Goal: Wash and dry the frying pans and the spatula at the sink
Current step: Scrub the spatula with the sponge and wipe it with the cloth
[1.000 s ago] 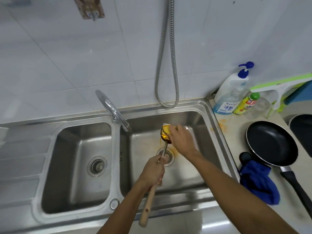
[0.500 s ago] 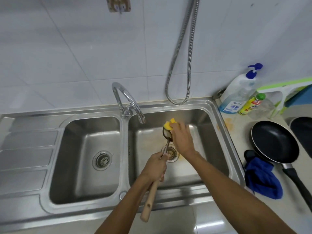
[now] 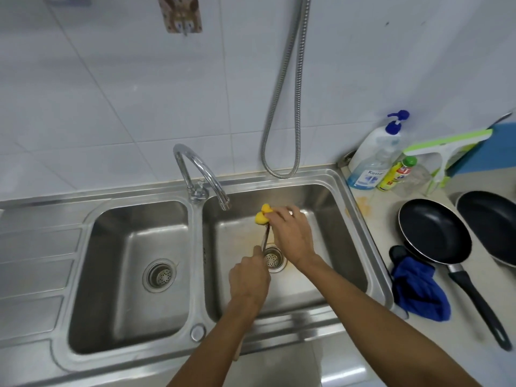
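Spatula is over the right sink. Your left hand grips its handle. Your right hand squeezes a sponge on its head. You're scrubbing; rinsing probably comes next.

**Grey steel, black pans, a few bright spots**

A yellow sponge stands out against the silver-grey sink and the spatula with its grey shaft. To the right are a black frying pan, a second pan also black, a deep blue cloth, a white bottle with a blue pump, a yellow bottle with a green cap, and a green-and-white squeegee.
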Demonstrator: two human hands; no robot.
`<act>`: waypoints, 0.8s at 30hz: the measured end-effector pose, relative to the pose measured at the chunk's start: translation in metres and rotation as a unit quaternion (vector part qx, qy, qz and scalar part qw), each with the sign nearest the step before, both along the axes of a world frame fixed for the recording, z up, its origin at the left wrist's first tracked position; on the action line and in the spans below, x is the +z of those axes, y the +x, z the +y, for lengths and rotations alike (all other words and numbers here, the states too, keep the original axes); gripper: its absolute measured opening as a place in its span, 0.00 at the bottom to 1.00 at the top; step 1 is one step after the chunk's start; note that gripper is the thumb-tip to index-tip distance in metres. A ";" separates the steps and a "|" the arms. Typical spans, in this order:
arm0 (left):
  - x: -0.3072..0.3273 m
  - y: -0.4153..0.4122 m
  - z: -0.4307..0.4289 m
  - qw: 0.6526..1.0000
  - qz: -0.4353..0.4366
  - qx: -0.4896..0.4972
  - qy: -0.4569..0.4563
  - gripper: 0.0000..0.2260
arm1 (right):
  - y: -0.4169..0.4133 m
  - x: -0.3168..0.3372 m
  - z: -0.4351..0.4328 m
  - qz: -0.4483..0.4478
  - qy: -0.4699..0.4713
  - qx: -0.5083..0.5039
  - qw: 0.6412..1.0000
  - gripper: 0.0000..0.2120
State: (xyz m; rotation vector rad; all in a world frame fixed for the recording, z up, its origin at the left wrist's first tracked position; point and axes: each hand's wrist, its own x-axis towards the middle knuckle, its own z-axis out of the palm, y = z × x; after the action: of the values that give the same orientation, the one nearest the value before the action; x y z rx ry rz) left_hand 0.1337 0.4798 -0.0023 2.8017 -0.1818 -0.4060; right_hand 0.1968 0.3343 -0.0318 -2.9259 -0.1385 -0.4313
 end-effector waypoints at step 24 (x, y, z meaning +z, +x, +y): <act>-0.023 -0.023 0.006 0.998 -0.037 -0.038 -0.029 0.15 | -0.014 -0.013 -0.025 0.155 0.179 -0.010 0.971 0.15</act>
State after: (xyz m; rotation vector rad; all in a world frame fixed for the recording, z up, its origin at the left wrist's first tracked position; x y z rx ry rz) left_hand 0.1110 0.4859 -0.0256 2.7609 -0.3117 -0.3079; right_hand 0.1825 0.3090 -0.0448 -2.5957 0.0126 0.0073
